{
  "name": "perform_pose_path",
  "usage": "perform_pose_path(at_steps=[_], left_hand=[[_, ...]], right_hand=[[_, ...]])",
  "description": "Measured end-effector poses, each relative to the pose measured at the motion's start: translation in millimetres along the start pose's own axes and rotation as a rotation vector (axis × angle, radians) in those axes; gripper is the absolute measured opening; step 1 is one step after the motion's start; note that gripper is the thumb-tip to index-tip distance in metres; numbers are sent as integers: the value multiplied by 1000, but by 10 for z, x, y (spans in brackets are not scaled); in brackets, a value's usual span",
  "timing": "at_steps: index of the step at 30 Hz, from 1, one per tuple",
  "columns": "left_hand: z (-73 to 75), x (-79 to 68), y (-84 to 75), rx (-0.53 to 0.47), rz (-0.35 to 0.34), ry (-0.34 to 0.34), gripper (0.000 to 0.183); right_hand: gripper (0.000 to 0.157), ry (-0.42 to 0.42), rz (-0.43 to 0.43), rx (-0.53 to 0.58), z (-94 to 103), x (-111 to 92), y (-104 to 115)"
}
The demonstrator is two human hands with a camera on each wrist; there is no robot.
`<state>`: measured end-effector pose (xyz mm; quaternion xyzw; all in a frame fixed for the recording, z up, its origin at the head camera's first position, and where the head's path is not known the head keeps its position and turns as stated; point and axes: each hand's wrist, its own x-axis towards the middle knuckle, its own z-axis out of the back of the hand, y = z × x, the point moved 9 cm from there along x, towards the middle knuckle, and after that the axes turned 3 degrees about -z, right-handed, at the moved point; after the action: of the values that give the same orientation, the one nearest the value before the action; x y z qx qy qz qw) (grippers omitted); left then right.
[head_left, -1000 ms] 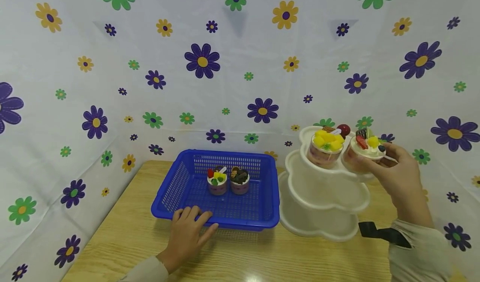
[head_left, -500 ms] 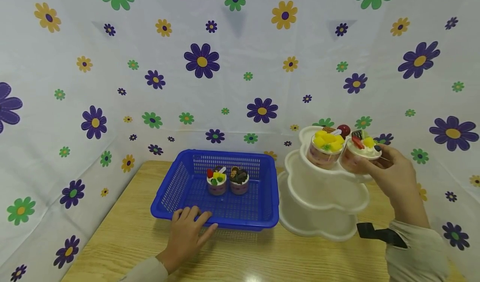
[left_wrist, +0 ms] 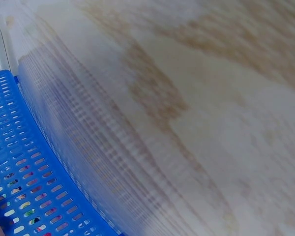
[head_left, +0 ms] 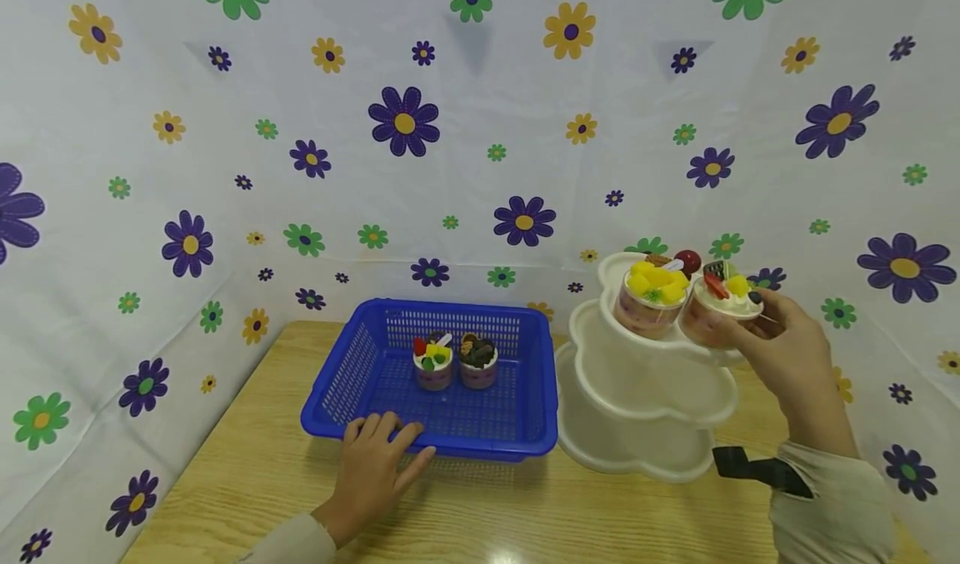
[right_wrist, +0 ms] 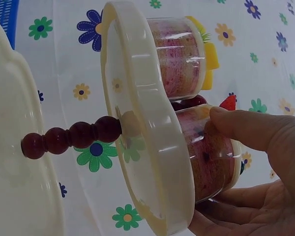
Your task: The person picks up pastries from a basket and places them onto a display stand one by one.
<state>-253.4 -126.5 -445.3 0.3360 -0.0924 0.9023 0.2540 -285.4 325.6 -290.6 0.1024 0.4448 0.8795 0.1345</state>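
My right hand grips a dessert cup topped with cream, a strawberry slice and a yellow fruit cube; its base meets the top tier of a white three-tier stand. Beside it on that tier is a dessert cup with yellow fruit cubes. In the right wrist view, thumb and fingers span the held cup. My left hand rests its fingers on the near rim of a blue basket. Inside stand a fruit-topped cup and a chocolate-topped cup.
The wooden table carries basket and stand. A white flower-print cloth hangs behind and at the sides. A dark red beaded post joins the stand's tiers, with a red ball on top.
The right hand and its dessert cup have shifted slightly left, closer to the yellow-fruit cup, then stayed put. The left hand and basket look unchanged.
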Motion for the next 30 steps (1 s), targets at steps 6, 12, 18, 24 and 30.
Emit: perform_pose_path(at_steps=[6, 12, 18, 24, 30], left_hand=[[15, 3, 8, -2, -6, -17, 41], [18, -7, -1, -22, -19, -31, 44], [7, -7, -1, -10, -20, -39, 42], [27, 0, -19, -14, -31, -54, 44], [23, -2, -9, -10, -23, -36, 42]], right_hand=[[98, 15, -4, -11, -15, -11, 25], [98, -46, 37, -78, 56, -94, 161], [95, -144, 185, -41, 130, -370, 672], [84, -94, 459, -17, -99, -606, 1309], [81, 50, 637, 1, -697, -616, 1701]])
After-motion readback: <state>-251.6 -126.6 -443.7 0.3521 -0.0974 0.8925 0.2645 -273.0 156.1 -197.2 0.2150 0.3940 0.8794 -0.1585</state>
